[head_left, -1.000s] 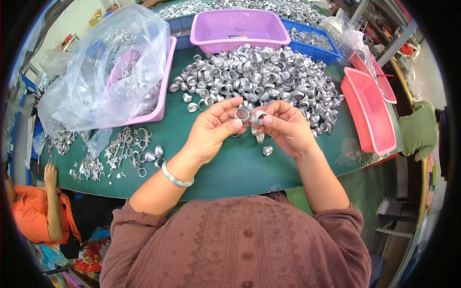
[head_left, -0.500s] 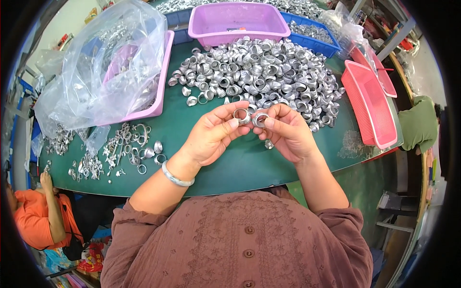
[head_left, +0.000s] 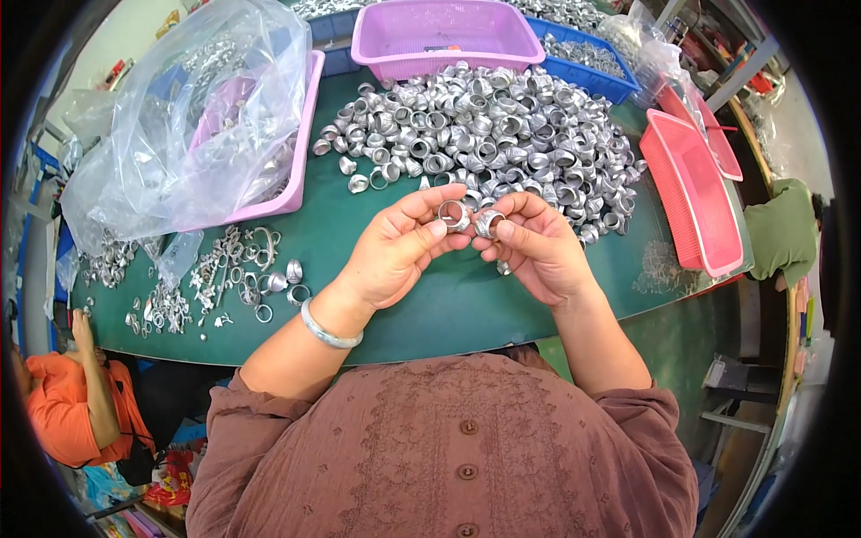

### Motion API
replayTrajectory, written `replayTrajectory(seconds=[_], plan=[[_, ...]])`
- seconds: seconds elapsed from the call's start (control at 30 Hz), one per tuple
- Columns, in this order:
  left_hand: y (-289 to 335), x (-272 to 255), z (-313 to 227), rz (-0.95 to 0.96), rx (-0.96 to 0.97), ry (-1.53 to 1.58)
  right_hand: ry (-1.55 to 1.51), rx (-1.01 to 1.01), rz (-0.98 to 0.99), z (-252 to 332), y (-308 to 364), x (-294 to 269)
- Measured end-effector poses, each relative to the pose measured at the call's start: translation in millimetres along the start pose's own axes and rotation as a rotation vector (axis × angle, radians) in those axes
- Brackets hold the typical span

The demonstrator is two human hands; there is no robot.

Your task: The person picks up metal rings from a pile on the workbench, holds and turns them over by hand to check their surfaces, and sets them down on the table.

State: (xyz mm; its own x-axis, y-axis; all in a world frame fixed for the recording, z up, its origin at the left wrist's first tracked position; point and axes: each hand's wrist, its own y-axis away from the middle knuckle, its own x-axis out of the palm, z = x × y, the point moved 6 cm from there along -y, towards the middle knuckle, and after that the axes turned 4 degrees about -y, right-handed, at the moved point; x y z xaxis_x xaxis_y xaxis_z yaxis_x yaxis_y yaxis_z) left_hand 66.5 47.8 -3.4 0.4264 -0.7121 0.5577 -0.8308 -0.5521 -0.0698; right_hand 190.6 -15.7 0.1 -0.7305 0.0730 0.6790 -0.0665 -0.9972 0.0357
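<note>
One silver ring (head_left: 463,218) is pinched between the fingers (head_left: 421,239) of the left hand (head_left: 387,255), its round opening turned toward the camera. A second silver ring (head_left: 489,223) is pinched between thumb and fingers of the right hand (head_left: 545,251), just beside the first; whether the two are touching cannot be told. Both are held up over the green tabletop (head_left: 421,314), in front of the near edge of a big ring pile (head_left: 502,134). A loose ring (head_left: 503,267), partly covered by the right hand, is seen just below it. A pale bangle (head_left: 328,332) is worn on the left wrist. Left of the hands, small metal parts (head_left: 168,309) are scattered in loose clusters. Farther left, a purple basket (head_left: 306,134) is partly covered by a large clear plastic bag (head_left: 152,143). Behind the pile, a second purple basket (head_left: 448,68) is set, with a blue tray (head_left: 628,91) of metal pieces at its right. A pink basket (head_left: 679,215) is placed right of the pile, near the tabletop edge. At far left, a co-worker in orange (head_left: 67,412) is seen with one hand at the table edge; at far right, a person in green (head_left: 782,235) is partly visible.
</note>
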Motion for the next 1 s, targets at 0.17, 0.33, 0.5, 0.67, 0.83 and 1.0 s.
replayTrajectory(seconds=[0.17,0.33,0.5,0.67,0.83,1.0], plan=[[0.8,1.0,0.8,0.007,0.020,-0.027,0.015,-0.002,-0.001,-2.1,1.2,-2.4],[1.3,-0.3,1.6,0.009,0.031,-0.039,0.074,-0.029,-0.009,-1.4,2.8,-2.7],[1.3,-1.3,2.1,-0.001,0.038,-0.030,0.111,-0.043,-0.011,-1.4,4.1,-2.1],[1.9,-2.5,4.4,-0.012,0.014,-0.032,0.080,-0.030,-0.040,-2.6,6.0,-2.0],[2.2,-1.8,5.1,-0.018,0.007,-0.036,0.067,-0.032,-0.036,-4.3,6.8,-4.5],[1.8,-2.2,4.3,-0.029,0.050,-0.102,0.094,-0.042,-0.027,-4.4,7.5,-5.2]])
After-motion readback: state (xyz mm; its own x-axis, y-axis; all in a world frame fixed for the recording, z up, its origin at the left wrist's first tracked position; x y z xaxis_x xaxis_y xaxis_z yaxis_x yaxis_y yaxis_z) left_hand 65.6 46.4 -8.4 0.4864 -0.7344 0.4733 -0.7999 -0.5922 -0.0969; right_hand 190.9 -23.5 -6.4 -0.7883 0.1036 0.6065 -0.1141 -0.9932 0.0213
